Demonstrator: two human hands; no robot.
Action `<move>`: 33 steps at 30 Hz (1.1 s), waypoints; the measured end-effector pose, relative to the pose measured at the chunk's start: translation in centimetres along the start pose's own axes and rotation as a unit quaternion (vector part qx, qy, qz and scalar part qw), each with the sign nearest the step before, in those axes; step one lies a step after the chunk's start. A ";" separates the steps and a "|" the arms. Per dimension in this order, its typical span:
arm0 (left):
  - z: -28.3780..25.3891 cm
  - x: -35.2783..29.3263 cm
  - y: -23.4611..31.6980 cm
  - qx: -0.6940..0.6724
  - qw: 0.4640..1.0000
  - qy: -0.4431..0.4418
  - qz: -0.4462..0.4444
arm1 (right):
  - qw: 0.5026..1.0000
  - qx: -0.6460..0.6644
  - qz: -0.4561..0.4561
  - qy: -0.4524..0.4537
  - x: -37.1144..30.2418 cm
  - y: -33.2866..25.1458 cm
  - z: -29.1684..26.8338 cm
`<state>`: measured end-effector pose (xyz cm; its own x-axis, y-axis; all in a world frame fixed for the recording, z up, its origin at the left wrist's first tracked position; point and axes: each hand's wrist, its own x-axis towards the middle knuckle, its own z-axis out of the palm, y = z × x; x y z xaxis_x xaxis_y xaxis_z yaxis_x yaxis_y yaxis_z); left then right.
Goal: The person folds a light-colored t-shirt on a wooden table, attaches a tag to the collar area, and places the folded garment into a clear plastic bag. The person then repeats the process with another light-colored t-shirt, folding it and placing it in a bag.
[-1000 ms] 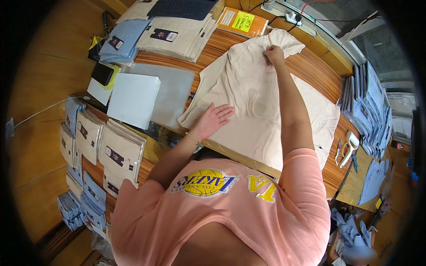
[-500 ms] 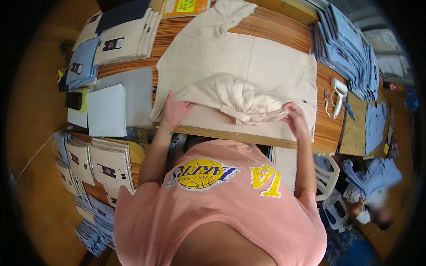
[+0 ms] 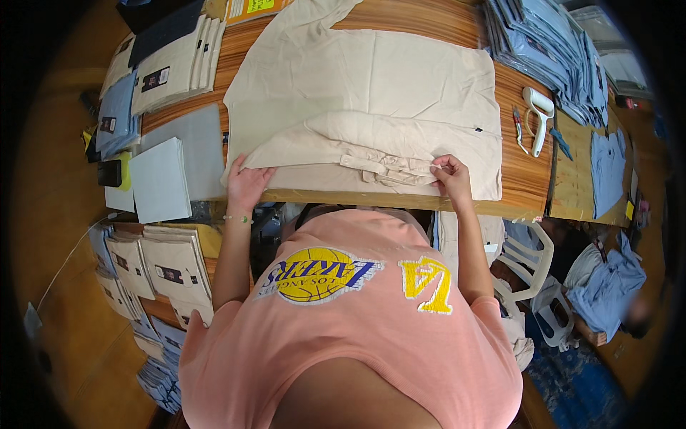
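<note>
A beige shirt [image 3: 400, 79] lies spread on the wood-grain table, one sleeve stretching toward the far left. Its near part is folded over into a rumpled bundle, with a collar-like band [image 3: 389, 169] near the front edge. At the left end of this fold, my left hand [image 3: 248, 189] grips the cloth edge, its fingers partly covered by fabric. My right hand [image 3: 453, 180] pinches the right end of the band between thumb and fingers. A small dark tag shows on the shirt, just beyond my right hand.
Right of the shirt lie a white lint roller [image 3: 538, 118] and a small cutter-like tool [image 3: 519, 131]. Bagged blue shirts [image 3: 550, 57] are stacked far right, bagged beige ones [image 3: 171, 71] far left. White sheets [image 3: 161, 179] lie left. A person bends over blue cloth [image 3: 607, 286] at right.
The folded part has been laid flatter and its band straightened along the front. Both hands have moved slightly left in view; the whole table has shifted up in the picture.
</note>
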<state>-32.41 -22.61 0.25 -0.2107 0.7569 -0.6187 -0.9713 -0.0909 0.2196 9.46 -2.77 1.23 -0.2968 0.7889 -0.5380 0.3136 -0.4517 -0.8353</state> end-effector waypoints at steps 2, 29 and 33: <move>-0.3 -1.6 -0.2 -0.072 0.996 0.045 0.037 | 0.999 -0.052 0.000 0.003 0.1 0.2 -0.2; 20.9 15.4 6.4 0.618 0.723 -0.065 0.302 | 0.753 -0.539 -0.324 0.194 9.5 -16.1 -15.9; 18.1 3.9 6.1 0.669 0.685 -0.043 0.285 | 0.892 -0.321 -0.298 0.114 3.6 -11.4 -17.8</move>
<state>-37.19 -8.49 12.88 -0.4515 0.8854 -0.1107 0.2490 0.2441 0.9372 20.88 12.65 10.85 -0.4160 0.9060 0.0779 0.6350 0.3507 -0.6883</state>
